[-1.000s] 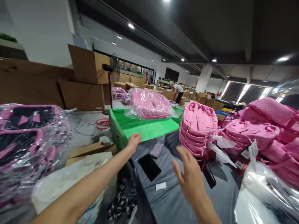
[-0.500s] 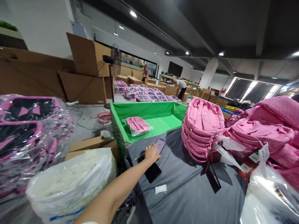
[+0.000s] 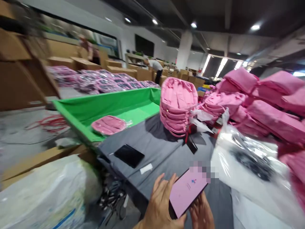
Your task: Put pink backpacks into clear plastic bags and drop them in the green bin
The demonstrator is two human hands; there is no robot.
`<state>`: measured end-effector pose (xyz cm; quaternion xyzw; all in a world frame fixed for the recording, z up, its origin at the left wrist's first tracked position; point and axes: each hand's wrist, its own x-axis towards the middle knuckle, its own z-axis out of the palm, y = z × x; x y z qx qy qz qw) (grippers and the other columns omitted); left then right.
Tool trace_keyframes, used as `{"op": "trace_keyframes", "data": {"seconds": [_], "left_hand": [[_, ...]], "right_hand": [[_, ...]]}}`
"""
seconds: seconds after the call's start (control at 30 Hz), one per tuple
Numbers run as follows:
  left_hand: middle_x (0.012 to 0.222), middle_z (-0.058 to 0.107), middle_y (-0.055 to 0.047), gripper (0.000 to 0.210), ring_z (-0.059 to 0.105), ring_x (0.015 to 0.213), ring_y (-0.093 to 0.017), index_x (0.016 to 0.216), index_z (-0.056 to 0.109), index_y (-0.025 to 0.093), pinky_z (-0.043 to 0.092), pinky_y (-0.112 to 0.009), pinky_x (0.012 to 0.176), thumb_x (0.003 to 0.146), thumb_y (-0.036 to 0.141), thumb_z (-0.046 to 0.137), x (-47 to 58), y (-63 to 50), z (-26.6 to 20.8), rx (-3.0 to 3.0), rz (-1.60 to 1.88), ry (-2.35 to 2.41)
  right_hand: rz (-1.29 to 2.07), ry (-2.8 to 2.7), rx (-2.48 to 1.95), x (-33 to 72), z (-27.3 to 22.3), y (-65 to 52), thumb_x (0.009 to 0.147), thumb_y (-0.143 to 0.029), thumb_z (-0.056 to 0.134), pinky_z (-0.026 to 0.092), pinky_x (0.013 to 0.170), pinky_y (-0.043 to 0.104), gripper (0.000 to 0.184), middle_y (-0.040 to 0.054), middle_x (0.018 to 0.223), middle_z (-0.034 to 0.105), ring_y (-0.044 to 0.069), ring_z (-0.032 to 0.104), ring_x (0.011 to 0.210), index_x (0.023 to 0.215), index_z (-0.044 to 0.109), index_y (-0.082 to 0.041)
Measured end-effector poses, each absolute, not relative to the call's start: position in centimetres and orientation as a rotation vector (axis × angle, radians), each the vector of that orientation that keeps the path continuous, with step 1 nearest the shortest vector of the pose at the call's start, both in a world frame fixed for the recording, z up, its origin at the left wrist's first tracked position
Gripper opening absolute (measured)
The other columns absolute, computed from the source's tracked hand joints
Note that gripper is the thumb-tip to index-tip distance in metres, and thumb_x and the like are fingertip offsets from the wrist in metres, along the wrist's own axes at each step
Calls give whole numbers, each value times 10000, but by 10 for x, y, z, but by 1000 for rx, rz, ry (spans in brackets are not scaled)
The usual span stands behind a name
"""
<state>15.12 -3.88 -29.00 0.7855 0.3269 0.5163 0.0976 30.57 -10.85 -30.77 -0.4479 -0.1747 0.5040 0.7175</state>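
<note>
A smartphone (image 3: 188, 190) with a lit pink screen is held low over the grey-covered table, tilted, its top end pixelated. My left hand (image 3: 160, 202) grips its left side, with the fingers along the edge. My right hand (image 3: 202, 211) is closed at the lower right edge, its fingertips partly hidden beneath the phone. On the cloth beyond my left hand lie a black device with a dark glossy face (image 3: 129, 155) and a small white packet (image 3: 146, 168).
A stack of pink backpacks (image 3: 178, 106) stands on the grey cloth (image 3: 152, 143), more piled to the right. A clear plastic bag (image 3: 245, 159) lies at right. Behind is a green-lined bin (image 3: 100, 103) holding a wrapped pink bag (image 3: 109, 124). A white sack (image 3: 52, 190) sits at left.
The smartphone has been picked up from the table and brought close, with my right hand now on it too. The view has swung to the right.
</note>
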Motion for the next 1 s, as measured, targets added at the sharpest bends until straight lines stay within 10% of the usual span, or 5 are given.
{"op": "trace_keyframes", "data": {"seconds": [0.3, 1.0], "left_hand": [[1184, 713, -215, 883, 681, 1041, -297, 1570, 348, 64, 478, -509, 985, 791, 225, 730, 184, -99, -276, 2421, 1699, 742], [1122, 658, -185, 834, 637, 962, -300, 1551, 380, 61, 478, -469, 905, 835, 362, 684, 185, -121, -261, 2419, 1645, 834]], "right_hand": [[944, -158, -935, 272, -231, -162, 758, -548, 785, 603, 796, 377, 881, 54, 1054, 774, 259, 746, 926, 1486, 366, -282], [953, -288, -1014, 277, -236, -184, 772, -543, 794, 570, 949, 409, 796, 85, 1177, 736, 276, 700, 1083, 1401, 407, -244]]}}
